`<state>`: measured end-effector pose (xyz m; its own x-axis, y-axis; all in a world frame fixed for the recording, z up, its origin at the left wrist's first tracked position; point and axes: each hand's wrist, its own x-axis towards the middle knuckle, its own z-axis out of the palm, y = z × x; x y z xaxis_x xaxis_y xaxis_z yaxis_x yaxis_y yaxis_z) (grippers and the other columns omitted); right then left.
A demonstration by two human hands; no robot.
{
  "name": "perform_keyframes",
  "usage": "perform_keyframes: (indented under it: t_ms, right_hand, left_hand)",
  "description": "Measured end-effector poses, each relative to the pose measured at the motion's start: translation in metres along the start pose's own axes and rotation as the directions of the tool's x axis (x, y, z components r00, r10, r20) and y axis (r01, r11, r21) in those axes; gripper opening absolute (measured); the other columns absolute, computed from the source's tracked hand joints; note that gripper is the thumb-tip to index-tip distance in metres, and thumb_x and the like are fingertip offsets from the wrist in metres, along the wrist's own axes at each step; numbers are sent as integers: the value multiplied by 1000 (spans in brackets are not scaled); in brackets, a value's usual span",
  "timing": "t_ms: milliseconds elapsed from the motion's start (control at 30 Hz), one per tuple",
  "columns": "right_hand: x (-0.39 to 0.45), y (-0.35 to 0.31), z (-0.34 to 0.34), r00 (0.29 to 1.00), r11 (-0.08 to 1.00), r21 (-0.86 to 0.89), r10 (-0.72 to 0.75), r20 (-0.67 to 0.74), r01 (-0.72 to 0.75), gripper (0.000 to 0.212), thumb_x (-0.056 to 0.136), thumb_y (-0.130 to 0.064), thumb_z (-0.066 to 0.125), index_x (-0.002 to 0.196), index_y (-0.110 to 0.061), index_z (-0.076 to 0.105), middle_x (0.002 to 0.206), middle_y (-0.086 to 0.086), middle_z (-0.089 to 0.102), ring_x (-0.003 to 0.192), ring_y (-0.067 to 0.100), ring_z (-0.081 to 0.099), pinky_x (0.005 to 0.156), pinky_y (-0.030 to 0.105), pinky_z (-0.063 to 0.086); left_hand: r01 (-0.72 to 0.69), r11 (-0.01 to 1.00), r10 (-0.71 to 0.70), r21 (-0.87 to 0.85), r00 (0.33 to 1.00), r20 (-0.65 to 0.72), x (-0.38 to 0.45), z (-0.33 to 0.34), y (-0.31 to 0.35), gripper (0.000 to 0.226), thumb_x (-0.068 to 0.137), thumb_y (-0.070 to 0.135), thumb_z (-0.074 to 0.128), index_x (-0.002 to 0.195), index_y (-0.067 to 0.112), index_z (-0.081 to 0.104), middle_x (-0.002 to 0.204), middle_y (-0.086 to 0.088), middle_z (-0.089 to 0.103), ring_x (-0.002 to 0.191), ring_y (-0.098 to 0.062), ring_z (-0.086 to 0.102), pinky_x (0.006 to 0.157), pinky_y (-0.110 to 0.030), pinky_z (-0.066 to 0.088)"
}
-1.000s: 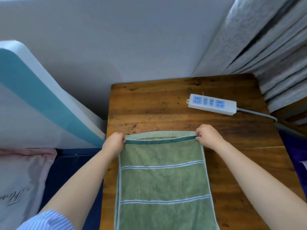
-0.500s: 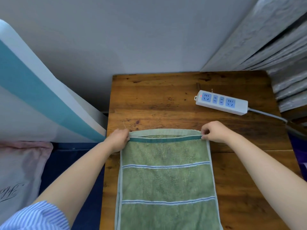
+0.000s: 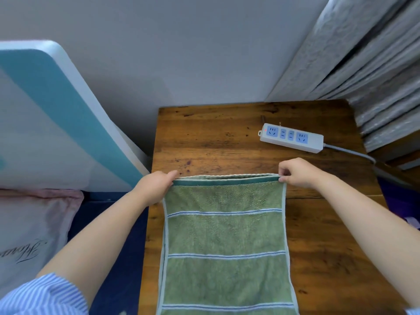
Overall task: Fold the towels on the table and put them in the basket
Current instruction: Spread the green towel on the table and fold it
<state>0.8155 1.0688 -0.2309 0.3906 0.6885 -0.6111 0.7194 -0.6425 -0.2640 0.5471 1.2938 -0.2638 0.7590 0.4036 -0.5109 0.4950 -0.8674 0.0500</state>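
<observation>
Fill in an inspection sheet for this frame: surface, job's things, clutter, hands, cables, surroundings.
Surface: wooden table, dark stains, far half bare.
Job's things: one green striped towel lying flat, running off the near edge, two layers at its far edge; basket not in view.
Clutter: white power strip at far right, apart from the towel.
Hands: left hand has a grip on the far left corner; right hand pinches the far right corner.
Cables: grey cord runs from the strip off the right side.
Surroundings: grey wall behind, curtain at right, white and teal board leaning at left, pink pillow below it.
</observation>
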Motion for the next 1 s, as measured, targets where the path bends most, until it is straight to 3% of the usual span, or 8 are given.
perform_keyframes:
  t_ms: [333, 467, 533, 667, 833, 900, 967, 1000]
  right_hand:
    - [-64, 0, -15, 988, 995, 36, -90, -125, 95, 24, 85, -10, 61, 67, -21, 50, 84, 3, 59, 83, 20, 56, 68, 25, 44]
    - [-99, -10, -22, 948, 997, 8, -69, -312, 75, 14, 85, -8, 58, 75, -13, 50, 86, 7, 59, 88, 26, 58, 66, 27, 40]
    - [-117, -17, -26, 871, 1000, -3, -13, -492, 14, 4, 86, -7, 54, 85, -9, 50, 93, 13, 60, 95, 32, 57, 69, 30, 39]
    - [-153, -36, -45, 711, 990, -94, 9, -703, -105, 27, 83, -1, 48, 108, 1, 59, 112, 21, 59, 111, 36, 48, 87, 40, 44]
    - [-210, -52, -58, 325, 995, -69, -43, -945, -67, 33, 68, 3, 37, 84, 12, 64, 85, 33, 59, 86, 48, 55, 67, 47, 49]
    - [-229, -58, -49, 382, 984, -63, 5, -924, -165, 33, 74, 1, 37, 92, 10, 63, 96, 31, 59, 95, 46, 53, 76, 48, 47]
    - [-241, -60, -40, 546, 961, -124, 33, -837, -248, 30, 83, -2, 41, 105, 2, 60, 112, 23, 57, 110, 38, 48, 87, 43, 42]
    - [-247, -62, -39, 571, 960, -123, 45, -819, -252, 32, 84, -5, 39, 107, 0, 60, 114, 21, 58, 113, 36, 46, 89, 41, 40]
  left_hand:
    - [-61, 972, 102, 227, 980, -173, -68, -31, 11, 29, 102, 27, 28, 105, 7, 50, 113, -7, 57, 110, -20, 46, 85, -30, 41]
    - [-14, 960, 82, 279, 969, -233, -94, -55, 17, 34, 102, 29, 28, 103, 5, 50, 110, -9, 60, 109, -24, 50, 84, -35, 43]
    - [36, 956, 53, 290, 955, -293, -110, -72, 22, 35, 102, 30, 27, 103, 3, 51, 110, -11, 61, 109, -26, 52, 82, -37, 45]
    - [90, 972, 36, 216, 854, -518, -141, -112, 30, 37, 101, 29, 32, 102, -1, 55, 104, -16, 64, 104, -30, 58, 75, -38, 47]
    - [-41, 874, 398, 485, 634, -664, -174, -144, 24, 43, 76, 38, 41, 48, 9, 56, 43, -2, 56, 37, -19, 57, 31, -14, 36]
    - [-73, 842, 437, 534, 672, -598, -189, -136, 33, 42, 80, 37, 42, 58, 7, 61, 54, -5, 61, 47, -23, 62, 36, -19, 43]
    - [-35, 891, 308, 453, 778, -547, -203, -136, 43, 34, 92, 30, 45, 90, 3, 65, 87, -12, 64, 83, -30, 65, 59, -31, 52]
    - [-7, 937, 234, 350, 757, -611, -206, -133, 44, 28, 94, 25, 47, 99, 3, 63, 98, -13, 62, 94, -31, 63, 67, -35, 52]
